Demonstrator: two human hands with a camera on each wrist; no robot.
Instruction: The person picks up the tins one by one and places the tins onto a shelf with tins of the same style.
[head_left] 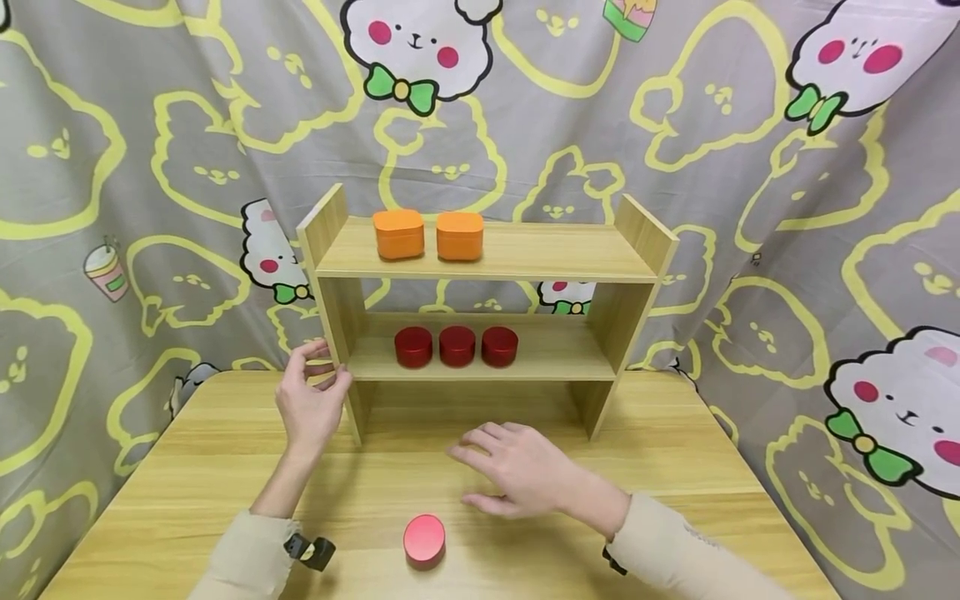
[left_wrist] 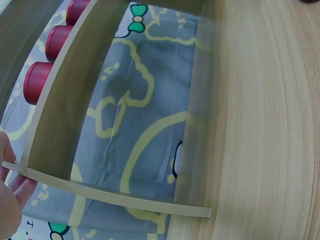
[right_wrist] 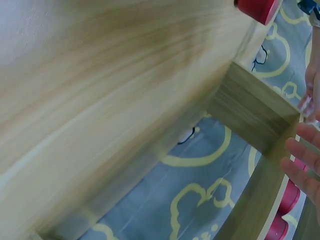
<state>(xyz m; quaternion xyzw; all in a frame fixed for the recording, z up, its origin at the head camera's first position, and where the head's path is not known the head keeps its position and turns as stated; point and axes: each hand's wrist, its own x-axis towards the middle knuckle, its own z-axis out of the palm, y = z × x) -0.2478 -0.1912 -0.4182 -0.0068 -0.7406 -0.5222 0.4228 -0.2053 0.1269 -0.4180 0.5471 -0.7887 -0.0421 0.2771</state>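
My left hand (head_left: 309, 404) pinches the left side panel of a wooden shelf (head_left: 480, 372). In the left wrist view the thumb (left_wrist: 6, 150) is on one face of that panel and the fingers (left_wrist: 23, 190) on the other. My right hand (head_left: 521, 471) is held over the table before the shelf, fingers spread and holding nothing. A round red tin (head_left: 424, 540) sits on the table to its left, nearer to me. On the middle board stand three dark red round tins, the left one (head_left: 413, 347), the middle one (head_left: 457, 347) and the right one (head_left: 499, 347).
Two orange boxes, a left one (head_left: 399, 235) and a right one (head_left: 460, 237), stand on the top board towards its left end. The shelf is at the back of a wooden table (head_left: 675, 467). A grey patterned curtain (head_left: 525, 108) hangs behind and on both sides.
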